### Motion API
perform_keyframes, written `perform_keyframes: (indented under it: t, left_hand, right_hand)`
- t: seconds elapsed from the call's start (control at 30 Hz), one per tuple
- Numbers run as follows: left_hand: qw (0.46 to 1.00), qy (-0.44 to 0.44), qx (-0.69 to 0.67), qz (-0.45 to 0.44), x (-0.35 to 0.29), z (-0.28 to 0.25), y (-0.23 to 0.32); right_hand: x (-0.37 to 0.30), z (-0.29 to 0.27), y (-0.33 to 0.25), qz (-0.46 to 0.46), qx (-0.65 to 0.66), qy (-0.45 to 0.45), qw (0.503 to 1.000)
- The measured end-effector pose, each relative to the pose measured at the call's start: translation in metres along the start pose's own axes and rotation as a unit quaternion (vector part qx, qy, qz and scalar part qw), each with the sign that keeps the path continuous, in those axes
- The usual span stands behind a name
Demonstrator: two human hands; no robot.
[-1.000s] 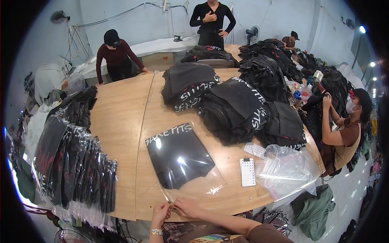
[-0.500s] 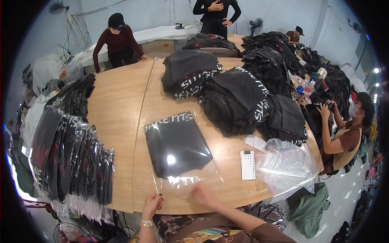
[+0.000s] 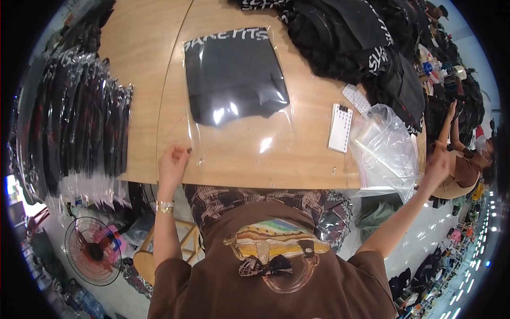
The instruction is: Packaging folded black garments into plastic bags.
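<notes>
A folded black garment with white lettering along its far edge lies inside a clear plastic bag, flat on the table in front of me. My left hand is closed, fingertips together, by the bag's near left corner; whatever they pinch is too small to make out. Far out to the right, past the table's edge, my right hand is closed. What looks like a thin clear strip trails from it to the left.
Packed black garments stand in a row at left; a dark garment pile fills the far right. Loose clear bags and a white card lie on the table. A fan stands below left; a co-worker is at right.
My right hand has swung from the bag's near edge far out to the right. My left hand stays near the bag's left corner. The view has tipped down toward my body.
</notes>
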State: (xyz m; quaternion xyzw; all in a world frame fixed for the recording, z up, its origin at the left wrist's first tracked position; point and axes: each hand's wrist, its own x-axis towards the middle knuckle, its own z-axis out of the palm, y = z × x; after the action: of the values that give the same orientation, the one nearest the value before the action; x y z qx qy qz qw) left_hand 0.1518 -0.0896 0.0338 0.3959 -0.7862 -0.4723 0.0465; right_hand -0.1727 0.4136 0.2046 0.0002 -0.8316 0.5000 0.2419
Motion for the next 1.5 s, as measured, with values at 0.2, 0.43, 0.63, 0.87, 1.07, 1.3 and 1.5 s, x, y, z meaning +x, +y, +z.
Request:
perform_keyframes:
  t: [0.2, 0.43, 0.63, 0.87, 1.07, 1.3, 1.5]
  left_hand:
    - [0.911, 0.137, 0.242, 0.304, 0.007, 0.005, 0.003]
    - [0.792, 0.045, 0.304, 0.528, 0.029, -0.001, 0.008]
    - [0.786, 0.021, 0.306, 0.537, 0.034, -0.013, 0.002]
    - [0.831, -0.039, 0.27, 0.484, 0.026, -0.019, -0.001]
    - [0.951, -0.019, 0.127, 0.28, 0.02, -0.01, -0.005]
    - [0.995, -0.055, -0.053, 0.062, 0.043, 0.0, -0.008]
    - [0.993, -0.105, -0.034, -0.03, 0.066, -0.001, -0.014]
  right_hand:
    - [-0.123, 0.15, 0.015, -0.324, -0.221, -0.34, 0.855]
    - [-0.161, 0.23, 0.038, -0.521, -0.108, -0.429, 0.73]
    - [-0.151, 0.235, 0.041, -0.592, -0.055, -0.461, 0.659]
    - [-0.159, 0.226, 0.038, -0.483, -0.056, -0.512, 0.708]
    - [-0.163, 0.227, 0.035, -0.306, -0.046, -0.524, 0.793]
    - [-0.157, 0.262, 0.03, -0.112, -0.131, -0.541, 0.823]
    - [-0.147, 0.282, 0.024, -0.086, -0.236, -0.573, 0.78]
